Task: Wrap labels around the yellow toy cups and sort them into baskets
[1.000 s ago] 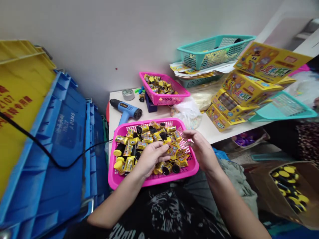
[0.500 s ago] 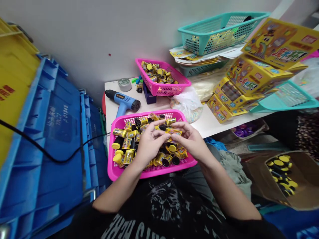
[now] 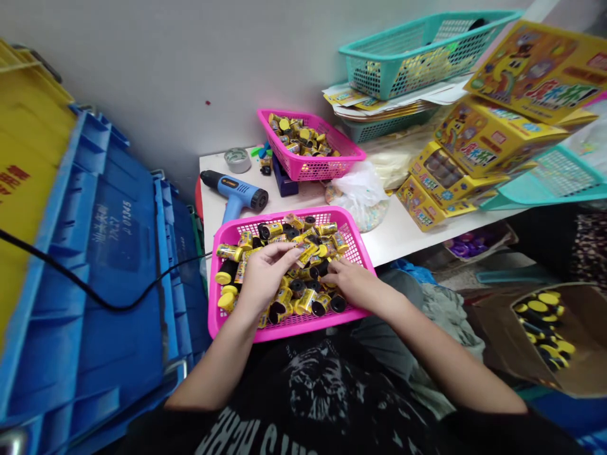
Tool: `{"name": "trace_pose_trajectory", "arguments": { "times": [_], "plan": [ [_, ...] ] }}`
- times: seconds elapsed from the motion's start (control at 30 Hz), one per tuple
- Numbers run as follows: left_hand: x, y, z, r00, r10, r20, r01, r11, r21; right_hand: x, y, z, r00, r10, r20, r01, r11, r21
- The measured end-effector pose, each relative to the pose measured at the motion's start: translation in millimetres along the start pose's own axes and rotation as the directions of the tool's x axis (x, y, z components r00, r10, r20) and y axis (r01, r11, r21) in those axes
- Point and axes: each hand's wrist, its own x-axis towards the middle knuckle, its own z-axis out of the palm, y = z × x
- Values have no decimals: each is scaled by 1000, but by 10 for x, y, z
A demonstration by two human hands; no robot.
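In front of me a pink basket holds a heap of small black tubs with yellow lids and yellow printed wraps. My left hand is over the middle of the heap, thumb and forefinger pinched on a yellow printed wrap. On the basket's right side, my right hand has its fingers curled down into the heap. Its fingertips meet a small black tub, mostly hidden among the others.
Behind the basket lie a blue heat gun and a tape roll. A second pink basket, a plastic bag and stacked yellow boxes stand further back. Blue crates are at left, a carton at right.
Both hands came together over the heap, then parted. My left hand drew back left with the yellow wrap. My right hand lowered into the tubs. The camera view shifted slightly.
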Motion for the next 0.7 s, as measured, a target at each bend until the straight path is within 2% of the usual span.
{"name": "trace_pose_trajectory", "arguments": {
  "times": [0.1,0.3,0.4,0.47,0.57,0.67,0.7],
  "plan": [
    [-21,-35,-65,999,-41,-7,41,999,-25,105,-52,54,997,-29,76,44,975,-217],
    [-112,-25,-106,972,-229,50,235,949,-209,137,-35,60,996,-61,71,75,973,-219],
    [-136,-26,-115,957,-272,99,288,935,-206,81,18,87,999,-16,38,23,984,-177],
    [-135,-42,-117,956,-271,114,289,938,-190,61,26,119,998,64,-7,-64,989,-134],
    [-121,-72,-123,965,-245,91,257,952,-168,46,31,150,979,197,-58,-200,979,-40],
    [-115,-92,-133,974,-215,68,223,964,-145,-8,91,96,966,247,-73,-242,968,66],
    [-117,-96,-135,976,-206,63,213,968,-132,-41,121,57,960,265,-90,-249,955,162]
  ]
}}
